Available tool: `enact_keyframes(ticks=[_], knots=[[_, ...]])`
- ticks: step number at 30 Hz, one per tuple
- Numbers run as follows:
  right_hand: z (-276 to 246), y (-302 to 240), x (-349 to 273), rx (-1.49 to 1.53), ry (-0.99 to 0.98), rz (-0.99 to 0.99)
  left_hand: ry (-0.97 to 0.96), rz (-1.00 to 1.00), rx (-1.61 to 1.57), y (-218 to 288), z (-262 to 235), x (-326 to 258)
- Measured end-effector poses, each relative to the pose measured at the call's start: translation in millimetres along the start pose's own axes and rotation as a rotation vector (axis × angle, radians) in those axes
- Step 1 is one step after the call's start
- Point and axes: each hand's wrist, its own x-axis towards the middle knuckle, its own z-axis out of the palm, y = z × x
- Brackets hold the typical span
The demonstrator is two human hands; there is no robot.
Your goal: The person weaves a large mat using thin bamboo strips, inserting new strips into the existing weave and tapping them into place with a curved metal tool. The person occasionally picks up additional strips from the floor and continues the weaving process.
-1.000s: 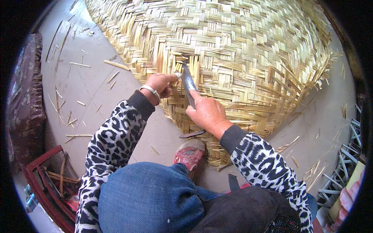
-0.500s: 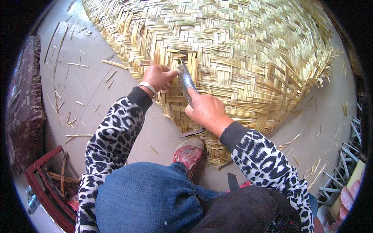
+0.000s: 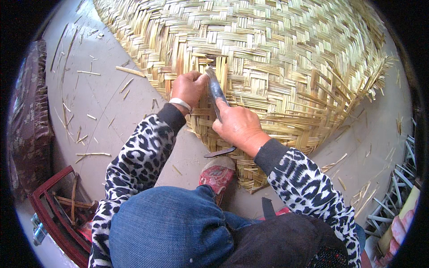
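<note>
A large mat [image 3: 286, 58] woven from split straw-coloured reed strips lies before me. My right hand [image 3: 237, 125] is closed round a grey metal tool with a long, trough-shaped blade [image 3: 215, 87]. Its narrow tip meets the weave beside a small dark gap [image 3: 219, 59]. A dark curved piece [image 3: 220, 152], apparently the tool's other end, shows below the hand. My left hand [image 3: 188, 89] is closed, thumb and finger pinched right beside the tip; what they pinch is hidden. Loose strip ends [image 3: 330, 89] stick out along the mat's right part.
Cut reed bits [image 3: 91, 117] litter the grey floor [image 3: 134, 102]. My red shoe [image 3: 217, 174] is by the mat's near corner. A dark red wooden frame [image 3: 44, 192] stands at lower left, a brown cloth-covered thing [image 3: 31, 120] behind it. Pale rods [image 3: 393, 187] are at right.
My left hand has shifted slightly right and up, and its fingers now pinch together close to the tool's tip. The right hand and tool have barely moved.
</note>
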Motion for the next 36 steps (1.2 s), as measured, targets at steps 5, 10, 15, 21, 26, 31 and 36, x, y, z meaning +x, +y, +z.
enact_keyframes(ticks=[5,10,15,21,26,31,36], knots=[[-0.3,0.7,-0.2,0.013,-0.013,0.002,-0.309,-0.335,-0.152,-1.1,-12.8,16.5],[0.0,1.0,-0.5,0.01,-0.004,-0.002,-0.313,-0.105,0.265,-0.1,-6.8,29.6],[0.6,1.8,-0.3,0.002,0.006,-0.007,-0.253,-0.278,-0.107,3.2,-4.7,23.2],[0.0,1.1,-0.9,0.015,0.003,-0.008,-0.365,-0.52,-0.472,19.0,-15.6,-7.2],[-0.4,1.8,-1.0,0.009,0.003,-0.011,-0.31,-0.481,-0.424,16.9,-7.9,-16.1],[1.7,2.7,-0.9,0.006,-0.002,-0.011,-0.204,-0.081,0.145,3.2,0.1,18.5],[0.1,3.1,-0.9,0.008,0.003,-0.021,-0.166,-0.085,0.129,-3.9,-7.5,20.8]])
